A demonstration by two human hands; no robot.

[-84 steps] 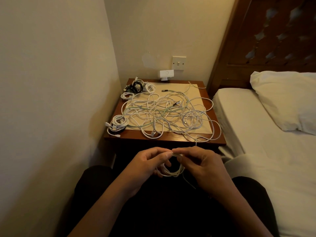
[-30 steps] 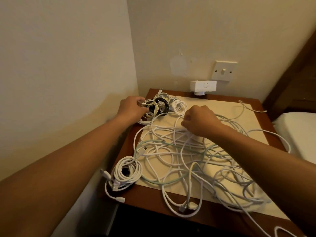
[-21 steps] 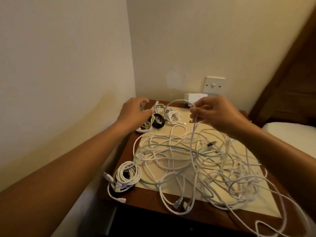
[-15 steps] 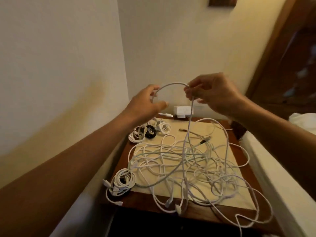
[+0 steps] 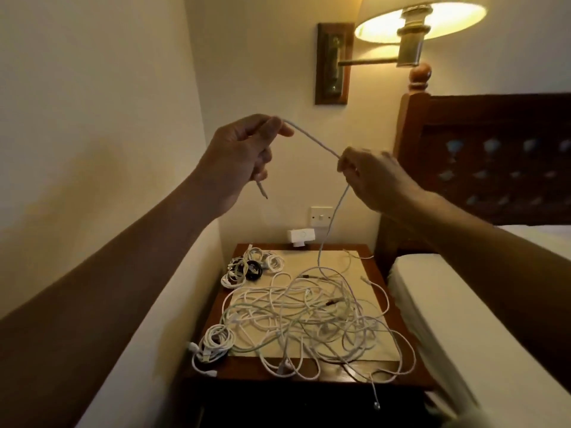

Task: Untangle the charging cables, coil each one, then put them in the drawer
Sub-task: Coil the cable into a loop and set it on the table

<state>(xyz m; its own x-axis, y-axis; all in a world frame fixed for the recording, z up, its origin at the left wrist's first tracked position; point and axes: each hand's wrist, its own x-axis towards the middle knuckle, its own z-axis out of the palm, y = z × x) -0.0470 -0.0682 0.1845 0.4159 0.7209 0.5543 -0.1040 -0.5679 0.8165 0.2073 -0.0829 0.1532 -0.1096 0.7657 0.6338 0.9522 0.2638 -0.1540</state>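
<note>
Cream walls meet in a corner behind the wooden tabletop (image 5: 241,369), with a lit wall lamp (image 5: 414,32) above it and a bed (image 5: 448,304) to its right. Both arms reach forward and up, high above the tabletop. The left hand (image 5: 244,152) is the higher one, its grip curled round a white cable (image 5: 312,139) whose plug end pokes out below the fist. The cable slants down to the right hand (image 5: 370,177), whose grip pinches it at the fingertips, then drops into the loose tangle of cables (image 5: 309,316) spread over the tabletop. Small coils (image 5: 250,267) lie at the tabletop's back left corner, another coiled bundle (image 5: 214,344) at its front left corner.
</note>
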